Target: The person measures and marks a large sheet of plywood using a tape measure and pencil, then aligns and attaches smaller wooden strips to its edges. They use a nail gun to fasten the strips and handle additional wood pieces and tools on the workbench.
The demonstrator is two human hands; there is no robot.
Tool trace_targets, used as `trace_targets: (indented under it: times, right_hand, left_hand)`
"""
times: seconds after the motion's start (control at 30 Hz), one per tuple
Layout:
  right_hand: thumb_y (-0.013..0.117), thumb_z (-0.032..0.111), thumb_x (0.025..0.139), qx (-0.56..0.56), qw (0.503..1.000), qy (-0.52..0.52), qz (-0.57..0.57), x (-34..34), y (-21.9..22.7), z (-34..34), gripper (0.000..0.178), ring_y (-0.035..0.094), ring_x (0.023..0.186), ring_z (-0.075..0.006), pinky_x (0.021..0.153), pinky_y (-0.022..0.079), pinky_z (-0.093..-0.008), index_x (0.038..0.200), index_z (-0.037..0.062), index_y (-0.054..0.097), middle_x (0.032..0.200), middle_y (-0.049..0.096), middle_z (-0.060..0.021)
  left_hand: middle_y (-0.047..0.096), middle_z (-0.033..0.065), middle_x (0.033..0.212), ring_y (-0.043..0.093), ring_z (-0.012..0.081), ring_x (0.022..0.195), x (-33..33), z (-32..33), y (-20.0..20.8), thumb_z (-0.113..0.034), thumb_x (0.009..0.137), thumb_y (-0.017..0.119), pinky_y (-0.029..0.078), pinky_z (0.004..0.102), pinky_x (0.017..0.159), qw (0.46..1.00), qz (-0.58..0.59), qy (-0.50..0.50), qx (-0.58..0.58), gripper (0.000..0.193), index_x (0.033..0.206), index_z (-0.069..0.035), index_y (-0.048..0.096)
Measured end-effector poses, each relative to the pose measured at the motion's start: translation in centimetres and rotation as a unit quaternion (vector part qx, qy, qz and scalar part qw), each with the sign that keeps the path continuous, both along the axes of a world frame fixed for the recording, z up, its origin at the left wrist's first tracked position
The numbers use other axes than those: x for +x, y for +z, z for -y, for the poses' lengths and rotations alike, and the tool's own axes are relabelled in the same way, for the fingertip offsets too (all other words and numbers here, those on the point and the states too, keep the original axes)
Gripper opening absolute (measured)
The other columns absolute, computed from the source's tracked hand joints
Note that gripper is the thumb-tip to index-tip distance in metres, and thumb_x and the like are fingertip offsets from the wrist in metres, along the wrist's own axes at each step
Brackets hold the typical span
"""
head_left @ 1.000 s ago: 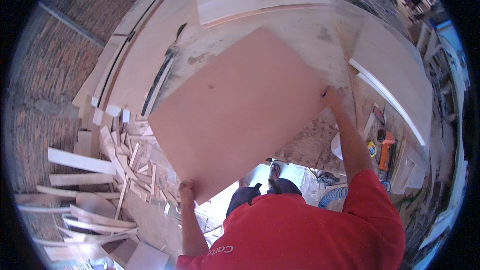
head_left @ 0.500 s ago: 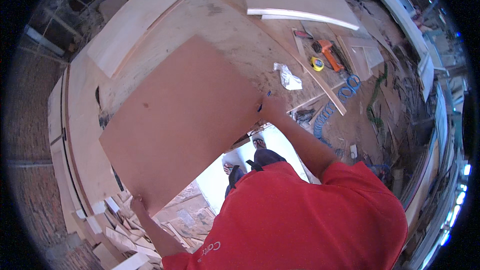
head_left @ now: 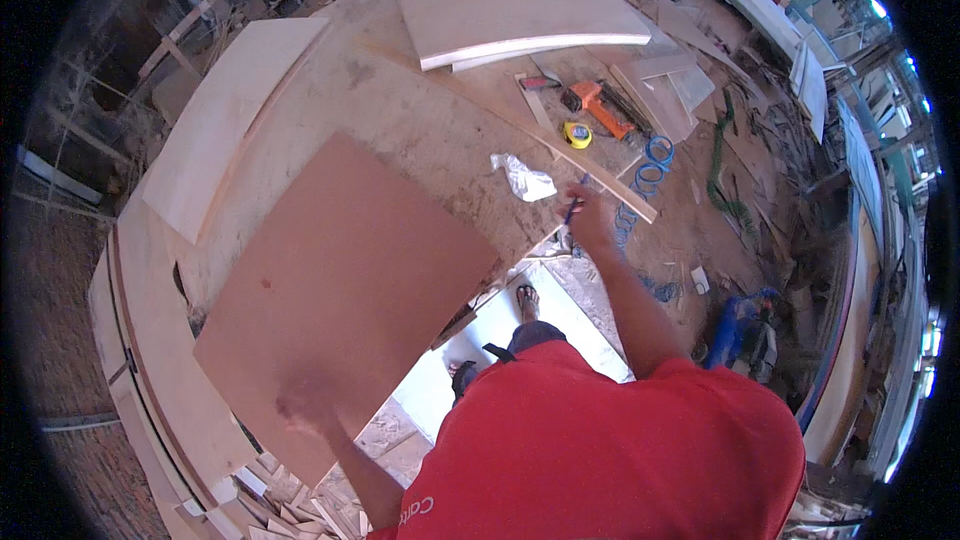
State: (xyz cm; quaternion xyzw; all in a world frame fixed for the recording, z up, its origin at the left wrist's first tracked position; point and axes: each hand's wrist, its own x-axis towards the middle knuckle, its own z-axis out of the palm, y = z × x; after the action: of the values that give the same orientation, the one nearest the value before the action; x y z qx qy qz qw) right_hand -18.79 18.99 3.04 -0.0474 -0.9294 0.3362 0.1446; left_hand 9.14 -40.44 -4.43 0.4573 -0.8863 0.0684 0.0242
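A reddish-brown rectangular board point(head_left: 340, 270) lies flat across the near side of the wooden worktable point(head_left: 390, 105), its near corner jutting past the edge. My left hand point(head_left: 305, 408) is over the board's near part, its fingers smeared by motion. Off the board's right corner, my right hand point(head_left: 590, 215) is closed around a thin dark-blue pen point(head_left: 572, 208). Just beyond that hand runs a narrow wooden strip point(head_left: 600, 180). A crumpled white piece of cloth or paper point(head_left: 524, 178) lies between the board and the strip.
Beyond the strip are a yellow tape measure point(head_left: 577, 135) and an orange power tool point(head_left: 600, 108). Pale panels point(head_left: 520, 5) rest at the back, another panel point(head_left: 235, 120) at left. A coiled blue hose point(head_left: 650, 175) hangs at right. Wood offcuts point(head_left: 300, 515) pile up below left.
My right hand has left the board's right corner and moved right with the pen. My left hand has shifted from the near corner onto the board's face. The view has also shifted.
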Motion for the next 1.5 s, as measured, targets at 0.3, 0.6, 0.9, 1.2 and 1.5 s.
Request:
trace_targets:
  times: [0.3,0.6,0.9,1.2,1.5]
  right_hand:
    - [0.081,0.042,0.079,0.127,0.973,-0.191,0.012,-12.1,6.4,-20.0,0.048,0.07,0.1,-0.0341,0.087,0.053,-0.0441,0.115,0.0113,0.072,0.106,0.074,-0.0144]
    - [0.085,0.04,0.074,0.148,0.967,-0.166,0.121,-31.6,-6.2,-36.9,0.083,0.058,0.121,-0.0428,0.101,0.047,-0.0485,0.137,-0.0031,0.051,0.127,0.061,-0.0287]
    - [0.09,0.035,0.063,0.13,0.968,-0.099,0.191,-31.7,-1.9,-34.3,0.09,0.061,0.118,-0.0425,0.1,0.049,-0.0469,0.136,-0.0027,0.054,0.126,0.063,-0.0284]
    - [0.077,0.015,0.084,-0.254,0.963,-0.013,-0.093,-25.0,8.0,-38.3,0.069,0.062,0.11,-0.0224,0.095,0.049,-0.0329,0.142,-0.0082,0.047,0.128,0.063,-0.0142]
    - [0.077,0.033,0.084,-0.371,0.901,0.102,-0.199,-2.2,21.1,-22.5,0.08,0.056,0.121,-0.0294,0.107,0.041,-0.0446,0.144,-0.0044,0.041,0.134,0.056,-0.0211]
  left_hand:
    - [0.02,0.0209,0.164,0.015,0.0358,0.153,-15.6,-21.4,4.1,-0.049,0.084,0.07,0.007,0.0611,0.121,0.966,-0.083,-0.102,0.225,0.102,0.158,-0.002,0.019]
    - [0.02,0.0313,0.16,0.016,0.0449,0.15,-20.8,-24.4,2.3,-0.057,0.077,0.075,0.016,0.0561,0.121,0.962,0.08,-0.054,0.255,0.112,0.153,0.007,0.023]
    - [0.026,0.0358,0.155,0.02,0.0505,0.147,-18.0,-21.6,-2.1,-0.061,0.076,0.074,0.018,0.0508,0.123,0.968,0.063,-0.163,0.181,0.106,0.144,0.012,0.038]
    - [0.026,0.0362,0.155,0.018,0.0481,0.148,-20.5,-22.7,1.3,-0.056,0.081,0.07,0.015,0.0526,0.123,0.953,0.096,-0.18,0.223,0.095,0.144,0.009,0.042]
    - [0.05,0.0282,0.139,0.045,0.0394,0.133,-20.2,-22.5,4.9,-0.055,0.085,0.069,0.031,0.0485,0.115,0.924,-0.096,-0.276,0.247,0.083,0.144,0.0,0.048]
